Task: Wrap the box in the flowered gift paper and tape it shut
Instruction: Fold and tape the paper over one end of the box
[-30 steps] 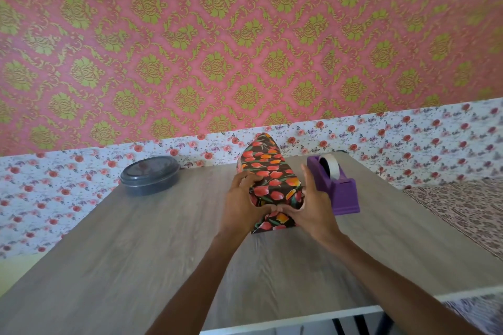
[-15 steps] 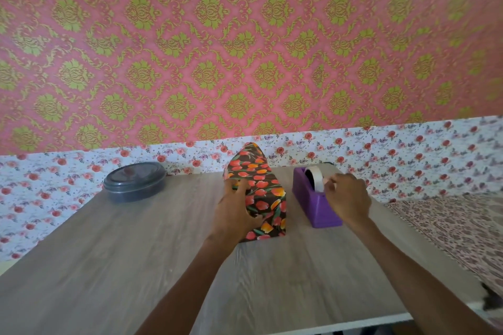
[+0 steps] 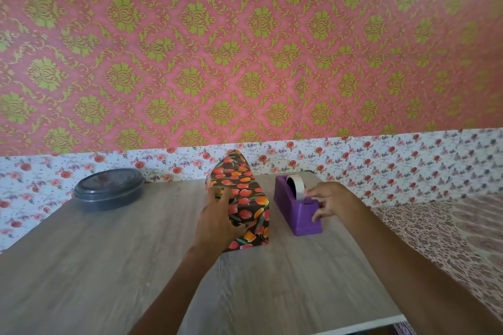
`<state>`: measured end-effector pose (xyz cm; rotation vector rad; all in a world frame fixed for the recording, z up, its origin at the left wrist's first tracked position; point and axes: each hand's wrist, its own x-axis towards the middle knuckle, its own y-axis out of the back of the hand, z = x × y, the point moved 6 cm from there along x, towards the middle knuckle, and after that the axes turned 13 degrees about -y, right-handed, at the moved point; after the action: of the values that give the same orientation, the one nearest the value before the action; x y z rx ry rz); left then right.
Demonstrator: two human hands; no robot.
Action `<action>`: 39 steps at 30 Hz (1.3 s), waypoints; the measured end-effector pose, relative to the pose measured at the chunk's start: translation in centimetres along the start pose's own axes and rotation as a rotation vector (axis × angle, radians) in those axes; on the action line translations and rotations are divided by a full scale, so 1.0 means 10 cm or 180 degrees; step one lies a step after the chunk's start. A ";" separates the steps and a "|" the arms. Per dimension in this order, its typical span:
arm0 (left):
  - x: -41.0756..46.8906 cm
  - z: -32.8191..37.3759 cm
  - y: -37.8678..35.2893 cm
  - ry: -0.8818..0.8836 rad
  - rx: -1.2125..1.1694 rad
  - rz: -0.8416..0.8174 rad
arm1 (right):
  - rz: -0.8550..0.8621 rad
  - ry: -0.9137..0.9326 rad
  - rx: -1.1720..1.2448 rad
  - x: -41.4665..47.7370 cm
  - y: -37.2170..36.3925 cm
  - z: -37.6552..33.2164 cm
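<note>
The box (image 3: pixel 246 198), covered in dark gift paper with red and orange flowers, lies lengthwise in the middle of the wooden table (image 3: pixel 95 266). Its far end of paper stands up in a loose peak. My left hand (image 3: pixel 215 223) grips the box's near left corner, fingers over the top and thumb on the folded near end. To the right stands a purple tape dispenser (image 3: pixel 295 212) with a white tape roll (image 3: pixel 296 185). My right hand (image 3: pixel 332 201) is on the dispenser, thumb and forefinger pinching the tape end at the cutter, other fingers against its side.
A dark round lidded container (image 3: pixel 109 189) sits at the table's back left. A patterned cloth surface (image 3: pixel 449 239) lies beyond the table's right edge. Flowered and pink damask wallpaper backs the table. The table's front edge is near the bottom of the view.
My right hand left the box's near end and moved right to the tape dispenser, now pinching the tape end. My left hand stayed on the box, holding the fold alone.
</note>
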<state>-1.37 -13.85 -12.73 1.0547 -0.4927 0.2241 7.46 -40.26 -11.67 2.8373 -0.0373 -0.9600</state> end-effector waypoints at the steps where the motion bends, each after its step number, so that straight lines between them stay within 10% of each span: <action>1: 0.00 0.00 0.00 -0.0001 0.0002 0.0012 | -0.0029 0.0057 0.0049 -0.03 -0.02 0.00; 13: -0.01 0.00 0.02 -0.0027 0.0045 0.0041 | 0.0014 0.0622 0.1592 0.15 0.09 0.43; 22: -0.01 0.02 0.04 -0.0016 0.0036 -0.0015 | 0.0388 0.0858 0.0848 0.33 0.17 0.45; 33: -0.03 -0.10 0.02 -0.0082 0.0091 0.0123 | 0.2148 0.1926 -0.0535 -0.14 0.15 0.63; 39: -0.07 -0.17 0.00 -0.0095 -0.0015 0.0260 | -0.0264 0.1822 0.0349 -0.67 -0.72 0.83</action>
<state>-1.48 -12.30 -13.70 1.0355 -0.5636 0.2795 -3.11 -33.71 -15.19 3.1191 0.0938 -0.1305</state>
